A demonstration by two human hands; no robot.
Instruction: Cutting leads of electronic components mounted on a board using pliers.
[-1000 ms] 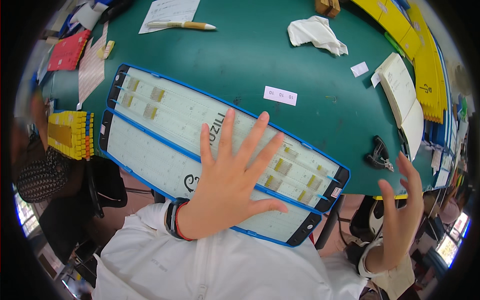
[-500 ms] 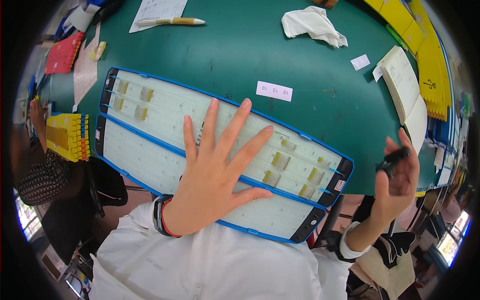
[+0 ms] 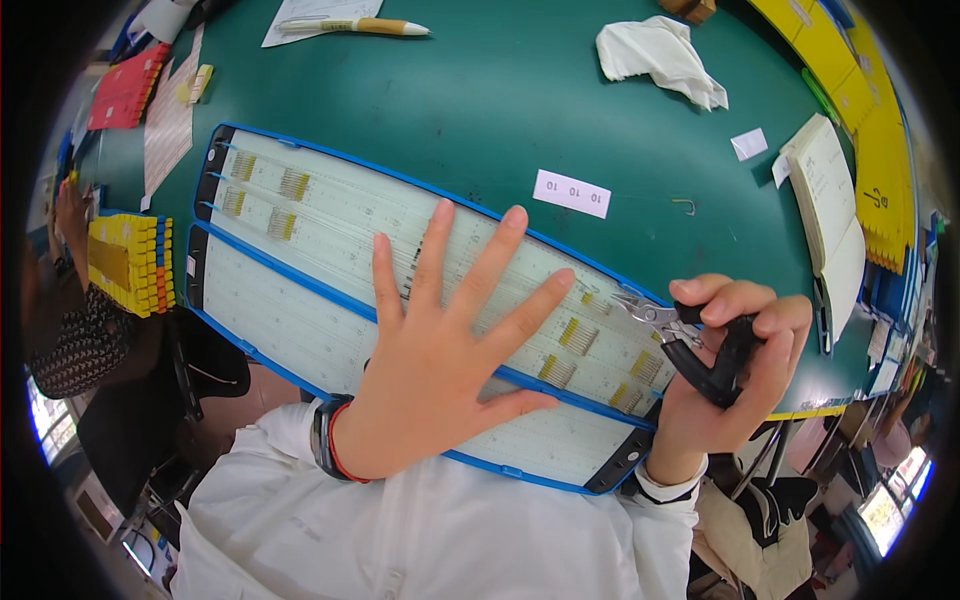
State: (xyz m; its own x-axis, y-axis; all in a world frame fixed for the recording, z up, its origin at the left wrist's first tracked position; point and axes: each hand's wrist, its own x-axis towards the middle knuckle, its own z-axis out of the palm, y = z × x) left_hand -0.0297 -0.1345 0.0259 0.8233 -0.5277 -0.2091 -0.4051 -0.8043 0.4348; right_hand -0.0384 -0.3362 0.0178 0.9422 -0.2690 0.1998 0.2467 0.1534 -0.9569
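Note:
A long blue-rimmed case point(image 3: 310, 260) lies open and slanted in front of me, its pale panels carrying fine lines strung lengthwise. Small bundles of yellowish wire-like pieces point(image 3: 577, 336) sit toward both ends of its far panel. My left hand point(image 3: 440, 330) lies across the middle of the case, fingers spread, holding nothing. At the case's right end, my right hand point(image 3: 745, 350) grips a pair of cutting pliers point(image 3: 705, 365) by their black handles. The slightly parted metal jaws are over the panel, close to the right-hand bundles; contact with a line cannot be made out.
Beyond the case lie a white printed label point(image 3: 572, 194), a small hook point(image 3: 685, 207) on thin line, a crumpled white cloth point(image 3: 660, 60) and a pen point(image 3: 360, 26). An open notebook point(image 3: 825, 215) and yellow folders point(image 3: 880, 150) line the right. Another person's hand point(image 3: 72, 210) is far left.
My right hand has swung left from beside the case to over its right end, bringing the pliers' jaws above the panel. My left hand stays spread on the case.

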